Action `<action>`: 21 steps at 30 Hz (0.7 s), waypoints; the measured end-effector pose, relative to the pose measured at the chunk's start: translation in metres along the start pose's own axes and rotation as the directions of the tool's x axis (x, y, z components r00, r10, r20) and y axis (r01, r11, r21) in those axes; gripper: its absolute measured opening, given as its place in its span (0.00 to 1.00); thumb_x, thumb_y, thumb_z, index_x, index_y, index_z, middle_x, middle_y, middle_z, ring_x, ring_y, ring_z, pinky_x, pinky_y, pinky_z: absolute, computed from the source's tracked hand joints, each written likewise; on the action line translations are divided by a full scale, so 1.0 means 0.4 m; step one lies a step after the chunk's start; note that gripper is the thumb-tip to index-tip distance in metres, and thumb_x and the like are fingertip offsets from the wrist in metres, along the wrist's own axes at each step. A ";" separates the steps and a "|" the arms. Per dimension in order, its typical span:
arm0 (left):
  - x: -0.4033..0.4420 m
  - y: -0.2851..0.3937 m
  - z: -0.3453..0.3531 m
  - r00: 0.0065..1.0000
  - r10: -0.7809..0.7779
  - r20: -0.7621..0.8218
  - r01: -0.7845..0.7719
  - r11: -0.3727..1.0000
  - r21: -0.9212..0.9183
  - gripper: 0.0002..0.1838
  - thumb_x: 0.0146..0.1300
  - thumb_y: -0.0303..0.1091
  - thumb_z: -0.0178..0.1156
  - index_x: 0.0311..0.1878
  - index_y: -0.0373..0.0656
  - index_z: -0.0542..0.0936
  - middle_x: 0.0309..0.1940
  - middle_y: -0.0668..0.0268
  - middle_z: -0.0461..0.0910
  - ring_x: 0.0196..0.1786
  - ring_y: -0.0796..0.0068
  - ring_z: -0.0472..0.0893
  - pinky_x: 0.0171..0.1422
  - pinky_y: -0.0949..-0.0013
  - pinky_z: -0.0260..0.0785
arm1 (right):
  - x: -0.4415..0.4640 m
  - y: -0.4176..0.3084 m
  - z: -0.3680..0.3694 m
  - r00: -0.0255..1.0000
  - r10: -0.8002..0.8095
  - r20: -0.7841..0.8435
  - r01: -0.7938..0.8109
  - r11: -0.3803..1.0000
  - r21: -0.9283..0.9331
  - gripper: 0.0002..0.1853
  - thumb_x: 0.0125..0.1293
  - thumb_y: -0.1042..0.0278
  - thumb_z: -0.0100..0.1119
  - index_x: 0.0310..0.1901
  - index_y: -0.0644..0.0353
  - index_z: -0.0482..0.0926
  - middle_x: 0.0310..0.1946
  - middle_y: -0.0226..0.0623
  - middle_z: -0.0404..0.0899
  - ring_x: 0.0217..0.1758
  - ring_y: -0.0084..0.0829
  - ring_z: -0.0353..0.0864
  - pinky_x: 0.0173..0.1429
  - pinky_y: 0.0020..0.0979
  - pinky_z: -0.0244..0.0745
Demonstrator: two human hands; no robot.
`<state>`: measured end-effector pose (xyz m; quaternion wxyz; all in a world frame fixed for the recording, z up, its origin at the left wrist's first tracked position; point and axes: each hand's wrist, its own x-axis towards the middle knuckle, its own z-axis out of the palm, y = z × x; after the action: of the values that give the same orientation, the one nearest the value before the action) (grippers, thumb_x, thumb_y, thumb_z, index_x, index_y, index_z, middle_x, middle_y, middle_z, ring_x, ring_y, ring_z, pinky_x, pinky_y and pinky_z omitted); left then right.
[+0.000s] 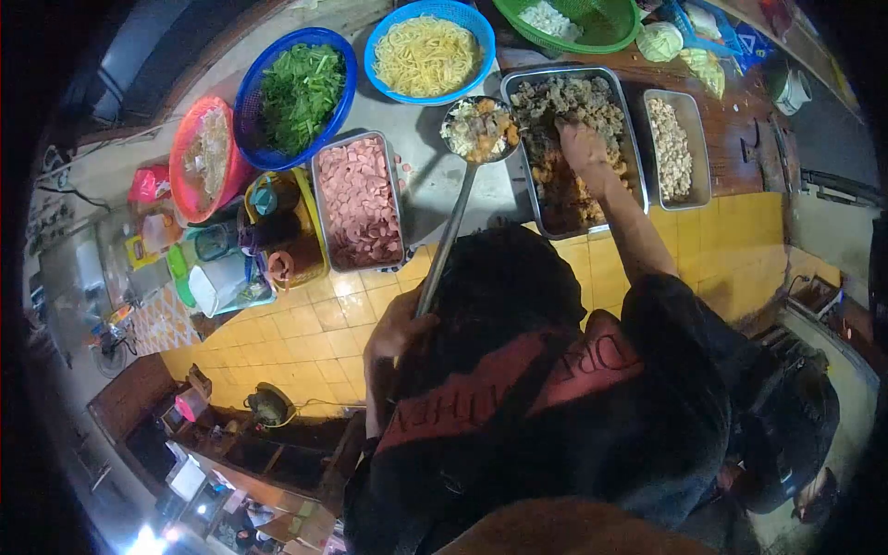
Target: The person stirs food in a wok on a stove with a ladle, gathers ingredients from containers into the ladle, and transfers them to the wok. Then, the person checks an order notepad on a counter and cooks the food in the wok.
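The L hand has its fingers wrapped tight round the long handle of a big ladle. The ladle's bowl is right by the L edge of a metal tray, w/ white & orange bits in it. Can't tell if bowl & tray touch. The R hand is down in the tray, in crumbly food, gray-brown at the far end & orange at the near end. Its fingertips are hidden, so can't tell if they're gripping any.

R of the tray: a smaller tray w/ pale chunks. L of the ladle: a tray w/ pink slices. Farther back: a lt. blue basket w/ yellow noodles, a dk. blue basket w/ green leaves, & a green basket w/ a round cabbage near it.
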<state>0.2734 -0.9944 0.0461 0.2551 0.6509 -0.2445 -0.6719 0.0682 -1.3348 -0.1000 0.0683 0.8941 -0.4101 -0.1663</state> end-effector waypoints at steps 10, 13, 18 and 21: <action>0.008 -0.010 -0.005 0.997 -0.043 0.071 0.054 0.984 -0.170 0.17 0.50 0.28 0.57 0.46 0.39 0.71 0.23 0.70 0.70 0.25 0.78 0.71 0.30 0.72 0.66 | 0.081 -0.029 -0.077 0.897 -0.061 -0.438 0.388 0.587 0.711 0.18 0.57 0.71 0.57 0.51 0.57 0.75 0.46 0.50 0.76 0.46 0.47 0.77 0.49 0.40 0.72; 0.020 -0.071 -0.012 0.998 0.055 0.000 -0.055 0.998 0.006 0.16 0.50 0.26 0.56 0.45 0.39 0.71 0.22 0.69 0.71 0.22 0.77 0.71 0.28 0.72 0.66 | 0.109 -0.031 0.029 0.974 -0.218 -0.069 0.225 0.966 0.126 0.12 0.57 0.72 0.52 0.43 0.51 0.78 0.44 0.38 0.79 0.48 0.38 0.78 0.52 0.42 0.73; 0.000 -0.007 0.002 0.997 0.078 0.000 -0.078 0.994 -0.079 0.16 0.51 0.27 0.56 0.45 0.39 0.70 0.20 0.68 0.70 0.18 0.77 0.71 0.22 0.72 0.64 | 0.056 -0.023 0.016 0.936 -0.097 -0.338 0.183 0.955 0.232 0.16 0.55 0.72 0.56 0.47 0.53 0.76 0.45 0.36 0.79 0.51 0.37 0.77 0.54 0.40 0.73; 0.037 -0.107 -0.015 0.998 0.061 0.011 -0.059 0.994 -0.089 0.20 0.51 0.27 0.56 0.50 0.38 0.70 0.20 0.68 0.70 0.18 0.77 0.71 0.22 0.72 0.64 | 0.034 -0.026 -0.038 0.943 0.096 -0.319 0.188 0.638 0.747 0.19 0.52 0.75 0.58 0.49 0.62 0.72 0.43 0.48 0.78 0.47 0.47 0.77 0.49 0.39 0.75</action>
<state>0.2780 -0.9721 0.0065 0.3019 0.6267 -0.2358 -0.6786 0.0892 -1.3385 -0.0919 -0.2550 0.8626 -0.4009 0.1737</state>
